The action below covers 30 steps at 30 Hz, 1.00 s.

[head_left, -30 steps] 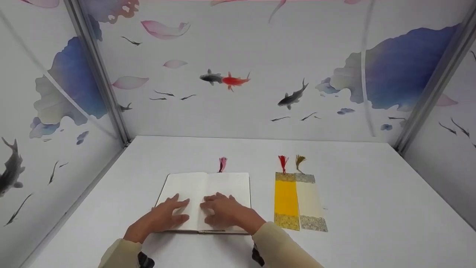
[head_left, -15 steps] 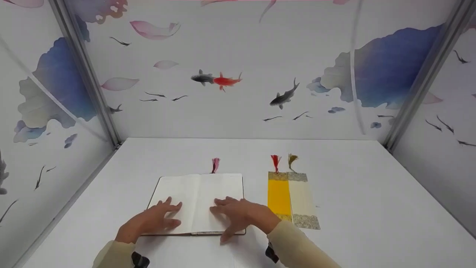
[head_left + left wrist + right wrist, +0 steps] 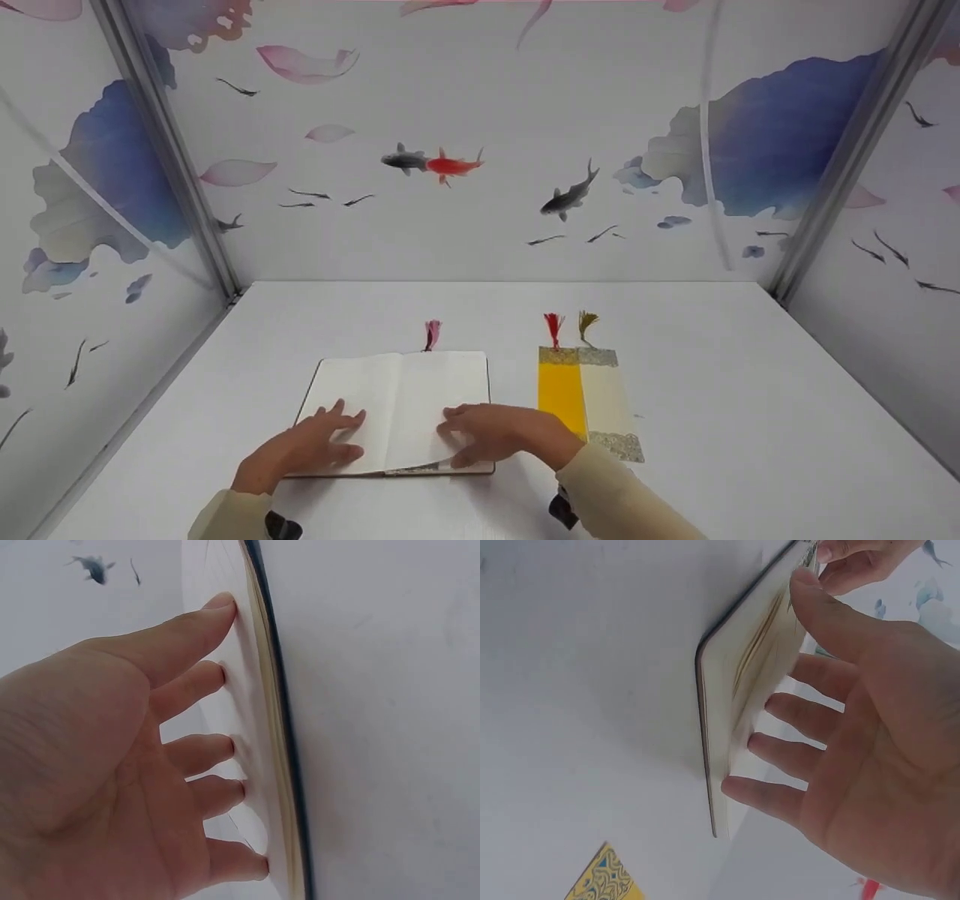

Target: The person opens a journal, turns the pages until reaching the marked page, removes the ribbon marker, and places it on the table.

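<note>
An open notebook point(image 3: 360, 375) with blank white pages lies on the table, a pink tassel point(image 3: 433, 334) showing past its top edge. My left hand point(image 3: 319, 442) rests on the left page, fingers spread and fingertips pressing the paper, as the left wrist view also shows. On the right page point(image 3: 442, 375), my right hand point(image 3: 487, 431) has its thumb at the lower edge and its fingers on top, pinching the paper. The page's lower edge stands up a little there, baring a dark patterned strip point(image 3: 416, 469). In the right wrist view a gap shows between leaves point(image 3: 754, 652).
Right of the notebook lie a yellow bookmark point(image 3: 561, 390) with a red tassel point(image 3: 553, 330) and a cream bookmark point(image 3: 609, 397) with an olive tassel point(image 3: 587, 325). My right forearm partly covers the yellow one. White panels painted with fish point(image 3: 454, 163) enclose the table.
My right hand has slid right across the page, its thumb dropping below the lower edge, then coming back in to it. The page's lower edge has risen. My left hand stays on the left page.
</note>
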Each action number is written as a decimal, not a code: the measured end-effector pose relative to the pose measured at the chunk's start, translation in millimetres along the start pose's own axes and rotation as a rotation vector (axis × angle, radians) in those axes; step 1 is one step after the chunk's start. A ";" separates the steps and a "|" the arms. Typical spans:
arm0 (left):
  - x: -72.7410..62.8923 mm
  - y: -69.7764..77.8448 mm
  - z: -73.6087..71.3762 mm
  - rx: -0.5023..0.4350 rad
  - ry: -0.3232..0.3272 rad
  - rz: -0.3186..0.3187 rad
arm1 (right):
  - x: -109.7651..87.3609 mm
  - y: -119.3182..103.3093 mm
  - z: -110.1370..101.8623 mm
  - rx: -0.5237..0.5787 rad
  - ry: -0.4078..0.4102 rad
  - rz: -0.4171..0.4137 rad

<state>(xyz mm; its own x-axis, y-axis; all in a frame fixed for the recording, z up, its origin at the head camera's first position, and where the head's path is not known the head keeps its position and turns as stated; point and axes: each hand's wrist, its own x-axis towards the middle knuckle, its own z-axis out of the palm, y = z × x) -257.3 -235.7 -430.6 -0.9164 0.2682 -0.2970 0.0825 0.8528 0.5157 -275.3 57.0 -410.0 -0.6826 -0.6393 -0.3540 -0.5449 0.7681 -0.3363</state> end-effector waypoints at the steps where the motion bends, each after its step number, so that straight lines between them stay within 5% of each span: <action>1: -0.5 -0.1 -0.2 -0.003 0.001 0.002 | -0.4 2.1 -1.2 0.011 0.006 -0.010; 5: -2.6 0.3 -1.1 -0.014 0.004 0.003 | -0.9 13.5 -3.6 0.052 0.083 -0.037; 10: -2.7 0.6 -0.6 0.007 0.000 -0.012 | 0.6 28.4 0.1 0.153 0.281 -0.025; 16: -1.8 -1.1 -0.4 0.025 -0.005 -0.001 | 0.2 39.8 0.4 0.585 0.431 -0.016; 23: -1.3 -2.3 0.3 0.012 0.002 0.001 | 2.0 46.1 -1.9 1.217 0.391 0.004; 30: -2.2 -0.9 0.5 -0.008 0.000 0.004 | 5.2 46.8 1.3 1.369 0.360 0.134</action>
<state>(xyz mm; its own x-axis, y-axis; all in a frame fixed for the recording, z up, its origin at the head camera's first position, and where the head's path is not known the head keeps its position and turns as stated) -255.1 -236.8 -430.8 -0.9162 0.2714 -0.2949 0.0831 0.8484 0.5228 -303.7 89.5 -428.7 -0.8882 -0.3626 -0.2821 0.2848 0.0474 -0.9574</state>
